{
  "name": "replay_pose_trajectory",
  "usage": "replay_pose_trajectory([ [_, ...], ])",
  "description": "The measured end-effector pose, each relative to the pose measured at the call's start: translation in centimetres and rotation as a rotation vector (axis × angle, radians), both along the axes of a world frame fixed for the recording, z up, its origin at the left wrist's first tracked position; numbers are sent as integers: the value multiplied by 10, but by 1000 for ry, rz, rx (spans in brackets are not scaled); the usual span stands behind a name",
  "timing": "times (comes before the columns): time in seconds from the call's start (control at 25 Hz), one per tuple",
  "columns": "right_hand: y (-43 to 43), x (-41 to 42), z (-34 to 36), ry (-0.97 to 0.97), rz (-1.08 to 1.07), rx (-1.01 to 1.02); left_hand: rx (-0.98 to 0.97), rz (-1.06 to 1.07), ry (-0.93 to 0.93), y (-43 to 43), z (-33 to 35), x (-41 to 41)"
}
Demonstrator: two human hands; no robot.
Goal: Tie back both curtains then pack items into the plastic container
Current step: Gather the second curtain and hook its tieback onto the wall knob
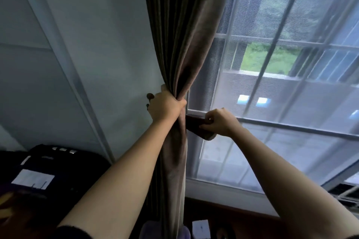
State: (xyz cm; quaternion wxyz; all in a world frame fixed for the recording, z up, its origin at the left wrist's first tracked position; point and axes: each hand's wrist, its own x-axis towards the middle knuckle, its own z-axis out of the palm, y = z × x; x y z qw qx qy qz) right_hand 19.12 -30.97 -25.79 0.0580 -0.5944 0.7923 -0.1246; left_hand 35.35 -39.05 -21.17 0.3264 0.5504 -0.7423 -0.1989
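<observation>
A brown curtain (180,31) hangs at the left edge of the window, gathered into a bunch. My left hand (165,105) is closed around the bunched fabric at mid height. Just to the right, my right hand (219,122) pinches a dark brown tie-back strap (195,125) that runs from behind the curtain across the window frame. A small dark wall hook (150,96) sticks out of the wall just left of my left hand. The second curtain and the plastic container are out of view.
A mesh-screened window (281,83) with white bars fills the right side. The white wall (87,54) is at left. A dark bag (48,170) lies at lower left. A wooden sill (223,207) runs below the window, with a small white box (201,229) beneath.
</observation>
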Motion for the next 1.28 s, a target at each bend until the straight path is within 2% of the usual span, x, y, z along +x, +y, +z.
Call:
replay_pose_trajectory([
  [0.12,0,1,5,-11,41,13,-9,36,6,11,1,-25],
  [0.28,5,15,7,-53,10,21,119,28,79,4,5,-37],
  [0.48,17,49,-1,-262,-120,-74,359,-175,68,-21,22,-28],
  [0.64,18,84,-21,-559,-201,-177,485,-349,94,-33,28,-22],
  [0.76,15,100,-25,-1001,-273,-322,469,-415,98,-37,27,-21],
  [0.84,14,103,-30,-1105,-328,-371,469,-474,82,-38,30,-19],
  [0.92,11,109,-39,-1136,-406,-484,494,-531,66,-37,34,-16],
  [1.04,-5,117,-50,-1074,-452,-562,505,-545,70,-33,34,-10],
  [1.12,-17,124,-45,-991,-464,-554,505,-541,80,-29,31,-8],
  [1.2,-25,128,-41,-820,-539,-475,496,-533,86,-25,31,-6],
  [1.28,-30,131,-42,-781,-572,-493,492,-528,90,-21,31,-6],
])
